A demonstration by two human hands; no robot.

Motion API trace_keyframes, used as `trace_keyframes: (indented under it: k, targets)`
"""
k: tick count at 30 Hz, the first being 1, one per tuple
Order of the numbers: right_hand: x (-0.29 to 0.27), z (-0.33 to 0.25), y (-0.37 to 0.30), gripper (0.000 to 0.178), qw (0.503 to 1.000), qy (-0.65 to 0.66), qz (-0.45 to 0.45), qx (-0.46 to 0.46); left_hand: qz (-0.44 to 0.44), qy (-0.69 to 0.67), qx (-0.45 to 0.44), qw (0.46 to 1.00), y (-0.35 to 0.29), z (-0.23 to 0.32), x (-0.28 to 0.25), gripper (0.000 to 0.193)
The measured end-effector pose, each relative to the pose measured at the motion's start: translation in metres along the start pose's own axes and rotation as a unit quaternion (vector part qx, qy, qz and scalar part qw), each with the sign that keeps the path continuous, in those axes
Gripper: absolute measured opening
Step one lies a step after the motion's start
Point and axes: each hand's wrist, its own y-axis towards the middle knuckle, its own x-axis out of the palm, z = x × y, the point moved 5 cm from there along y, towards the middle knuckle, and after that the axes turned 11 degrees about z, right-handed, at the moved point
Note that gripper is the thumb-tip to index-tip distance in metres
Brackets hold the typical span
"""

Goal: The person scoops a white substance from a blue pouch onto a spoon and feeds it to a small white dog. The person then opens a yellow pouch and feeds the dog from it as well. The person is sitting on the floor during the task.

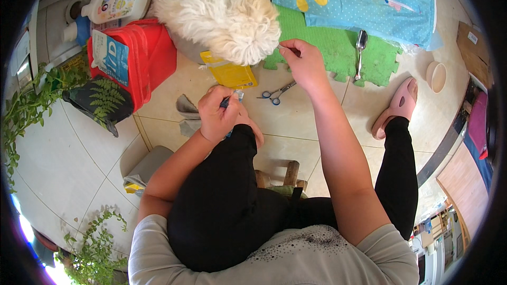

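A fluffy cream-white dog point(211, 8) lies at the top, left of centre, its curly coat turned toward me. My right hand point(305, 66) is at the right edge of its fur, thumb and forefinger pinched together; what lies between them is too small to make out. Over my left knee, my left hand point(216, 112) is closed around a dark-handled tool point(225, 102), whose kind the fingers mostly hide. Between the hands, scissors with blue-ringed handles point(277, 94) lie on the tiles. A yellow packet point(229, 71) is just below the dog.
A green foam mat point(338, 47) bears a metal spoon-like utensil point(361, 42) and a blue patterned bag point(364, 2). A small pale bowl point(436, 77) stands at right. A red bag point(150, 58), a white bottle point(116, 5) and plants point(29, 100) are left. Grey cloth point(187, 111) lies near my left foot.
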Motion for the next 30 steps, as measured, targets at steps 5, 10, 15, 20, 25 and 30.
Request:
trace_keyframes:
  k: [5, 10, 15, 20, 25, 30]
  targets:
    - [0.001, 0.001, 0.000, 0.020, 1.000, -0.007, -0.007, -0.010, 0.002, -0.028, -0.055, 0.998, -0.003, -0.011, 0.001, 0.007]
    - [0.000, -0.001, 0.000, 0.018, 1.000, -0.003, 0.000, -0.005, 0.009, -0.047, -0.065, 0.997, -0.003, -0.012, 0.002, 0.008]
    - [-0.001, -0.001, -0.001, 0.017, 1.000, -0.006, 0.003, 0.003, 0.011, -0.040, -0.056, 0.998, -0.002, -0.010, 0.002, 0.008]
    - [0.000, 0.002, 0.001, 0.021, 1.000, -0.015, 0.001, -0.012, -0.026, -0.079, -0.093, 0.992, -0.005, -0.014, 0.003, 0.006]
    - [0.001, 0.003, 0.001, 0.021, 1.000, -0.005, 0.000, -0.014, -0.004, -0.220, -0.202, 0.954, -0.005, -0.021, 0.008, 0.008]
    - [-0.001, 0.001, 0.001, 0.020, 1.000, -0.010, 0.004, -0.015, -0.047, -0.363, -0.330, 0.870, -0.003, -0.017, 0.013, 0.009]
